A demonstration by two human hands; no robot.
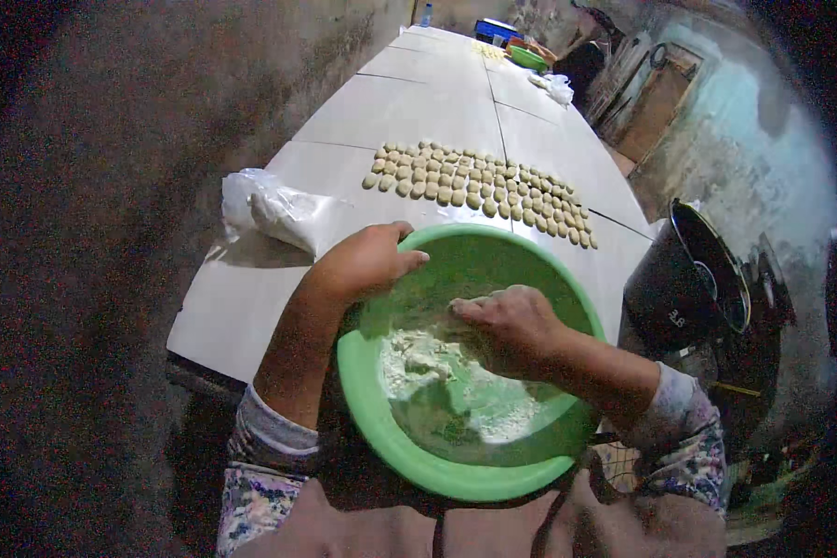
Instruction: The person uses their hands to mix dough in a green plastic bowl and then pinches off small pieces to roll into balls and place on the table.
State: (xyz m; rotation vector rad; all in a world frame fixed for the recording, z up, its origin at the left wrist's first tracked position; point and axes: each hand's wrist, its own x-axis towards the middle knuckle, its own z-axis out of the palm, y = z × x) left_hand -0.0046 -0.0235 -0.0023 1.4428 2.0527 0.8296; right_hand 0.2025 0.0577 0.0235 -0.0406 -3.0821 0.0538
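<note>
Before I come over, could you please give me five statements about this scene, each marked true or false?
1. The left hand is at the rim of the basin. True.
2. The right hand is resting on the bare table. False: it is inside the basin, by the white powder.
3. The dough pieces lie on the table beyond the basin. True.
4. The plastic bag is to the right of the basin. False: it is to the left.
5. The bucket on the right is white. False: it is black.
</note>
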